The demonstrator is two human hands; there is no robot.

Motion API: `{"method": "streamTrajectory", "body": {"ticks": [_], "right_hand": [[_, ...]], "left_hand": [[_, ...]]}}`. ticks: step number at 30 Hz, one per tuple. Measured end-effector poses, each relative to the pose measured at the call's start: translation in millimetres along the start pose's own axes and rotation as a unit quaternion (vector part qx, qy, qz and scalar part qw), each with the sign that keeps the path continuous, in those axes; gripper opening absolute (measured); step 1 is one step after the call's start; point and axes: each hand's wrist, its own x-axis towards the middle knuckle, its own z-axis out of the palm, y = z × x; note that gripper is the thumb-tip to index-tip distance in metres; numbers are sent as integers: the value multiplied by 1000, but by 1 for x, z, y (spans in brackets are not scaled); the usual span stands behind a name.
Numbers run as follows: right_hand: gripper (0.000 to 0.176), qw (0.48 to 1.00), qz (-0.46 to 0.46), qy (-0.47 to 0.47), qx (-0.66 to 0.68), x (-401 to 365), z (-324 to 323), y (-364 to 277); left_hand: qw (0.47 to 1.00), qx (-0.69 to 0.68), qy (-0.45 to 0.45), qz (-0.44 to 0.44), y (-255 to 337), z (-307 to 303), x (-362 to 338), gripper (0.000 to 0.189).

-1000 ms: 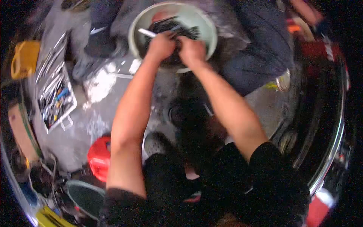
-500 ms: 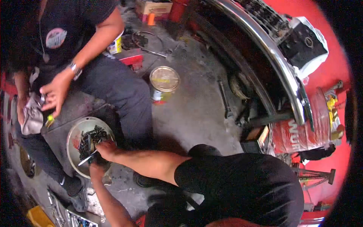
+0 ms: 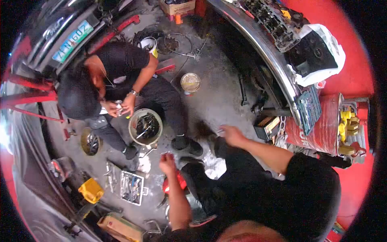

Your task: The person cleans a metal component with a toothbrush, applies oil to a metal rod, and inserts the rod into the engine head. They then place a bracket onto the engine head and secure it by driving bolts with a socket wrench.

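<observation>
My left hand (image 3: 167, 163), fingers curled, hangs over the floor just below a round basin (image 3: 158, 139). Whatever it may hold is too small to make out. My right hand (image 3: 231, 136) is above my knee, its fingers bent together, with a small pale spot at their tips that I cannot name. Dark metal parts (image 3: 150, 123) lie in the basin, and a thin white-handled tool (image 3: 143, 133) rests across them. Neither of my hands touches the basin. Beyond it a seated co-worker (image 3: 125, 60) holds a small shiny metal piece (image 3: 117, 107) in both hands.
A tool tray (image 3: 143, 193) and a yellow container (image 3: 91, 190) are at the lower left. A lidded can (image 3: 190, 82) stands on the floor ahead. A chrome bumper (image 3: 258, 32) curves along the right, near a red drum (image 3: 322, 129) and a blue socket case (image 3: 309, 109).
Both my hands have come out of the basin and moved apart, the right one rightward to my knee. The white-handled tool now lies in the basin. My view has risen and widened.
</observation>
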Motion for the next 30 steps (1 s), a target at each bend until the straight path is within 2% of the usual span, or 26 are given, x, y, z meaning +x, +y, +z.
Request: {"method": "streamTrajectory", "body": {"ticks": [1, 2, 3, 4, 5, 7, 8, 11, 13, 15, 16, 17, 19, 21, 23, 26, 28, 30], "right_hand": [[28, 997, 31, 23, 65, -18, -33, 25], [27, 988, 58, 50, 130, -36, -67, 49], [25, 992, 36, 105, 55, -50, -87, 83], [24, 959, 109, 146, 217, -65, -103, 116], [23, 894, 171, 179, 374, -72, -114, 133], [22, 854, 197, 234, 422, -83, -152, 126], [21, 832, 210, 258, 444, -87, -171, 125], [25, 783, 238, 224, 530, -73, -204, 134], [30, 726, 268, 206, 598, -42, -232, 107], [21, 714, 237, 181, 633, -2, -283, 67], [22, 693, 177, 152, 682, 21, -316, 46], [23, 669, 122, 116, 724, 36, -342, 32], [22, 654, 101, 171, 730, 110, -333, 76], [20, 675, 39, 144, 723, 134, -385, 42], [17, 668, 44, 119, 733, 174, -410, 43], [21, 675, 47, 167, 717, 220, -452, 4], [21, 697, 22, 203, 688, 259, -465, 4], [21, 707, -18, 198, 679, 299, -488, 3]], "left_hand": [[993, -95, -25, -63, 24, 14, -12, 17], [997, -52, -46, -44, 63, 33, -29, 16], [997, -7, -69, -25, 103, 51, -50, 15], [992, -65, -111, -8, 134, 73, -64, 16], [981, -123, -151, 8, 163, 96, -73, 17], [967, -17, -228, 114, 224, 141, -88, 20], [960, -45, -252, 117, 257, 167, -100, 20], [924, -130, -346, 103, 339, 256, -122, 21], [928, -63, -355, 99, 378, 316, -126, 22], [889, -179, -420, 39, 424, 358, -148, 22], [860, -243, -448, 22, 454, 385, -146, 21], [857, -239, -455, 33, 474, 409, -140, 21], [859, -227, -458, 24, 490, 437, -132, 19], [789, -377, -480, -65, 524, 451, -106, 20], [846, -321, -420, -66, 576, 447, -87, 18], [857, -290, -425, 27, 602, 456, -35, 22], [918, -207, -283, 183, 595, 471, 12, 20], [935, -120, -149, 299, 578, 487, 72, 22]]}}
